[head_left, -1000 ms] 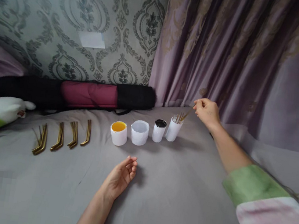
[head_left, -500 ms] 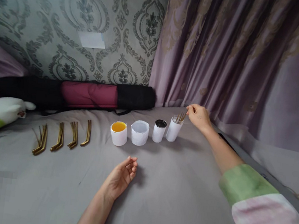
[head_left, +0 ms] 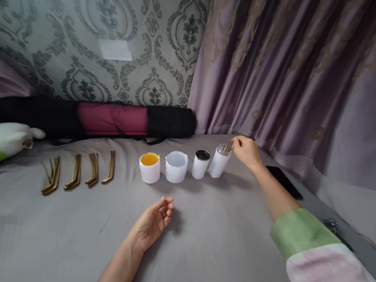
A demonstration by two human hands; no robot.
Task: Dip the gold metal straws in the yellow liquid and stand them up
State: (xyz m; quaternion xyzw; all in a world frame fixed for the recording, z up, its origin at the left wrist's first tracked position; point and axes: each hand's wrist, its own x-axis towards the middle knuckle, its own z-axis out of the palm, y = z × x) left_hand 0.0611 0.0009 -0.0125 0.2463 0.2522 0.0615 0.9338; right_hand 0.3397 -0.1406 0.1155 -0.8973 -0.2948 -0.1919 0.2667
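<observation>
My right hand [head_left: 247,151] is pinched on a thin gold metal straw [head_left: 232,142] at the mouth of a tall white-wrapped jar [head_left: 217,164]. Several more straw ends stick up out of that jar. Most of the held straw is hidden by my fingers and the jar. My left hand [head_left: 153,225] rests on the grey sheet, palm turned up and fingers loosely curled, with nothing in it. Closest to it are a white container with a yellow inside [head_left: 149,174] and a wide white tub [head_left: 175,173]. A white can with a dark inside [head_left: 199,168] stands beside the jar.
Several bundles of bent gold straws [head_left: 51,180] lie on the grey sheet [head_left: 215,247] at left. A black and maroon long bag [head_left: 112,120] runs along the wall. A plush toy [head_left: 2,143] lies far left. A dark flat device [head_left: 283,181] lies beyond my right forearm.
My right hand has moved down slightly, lowering the straw into the jar. More of the dark device shows behind my forearm. My left hand has stayed still.
</observation>
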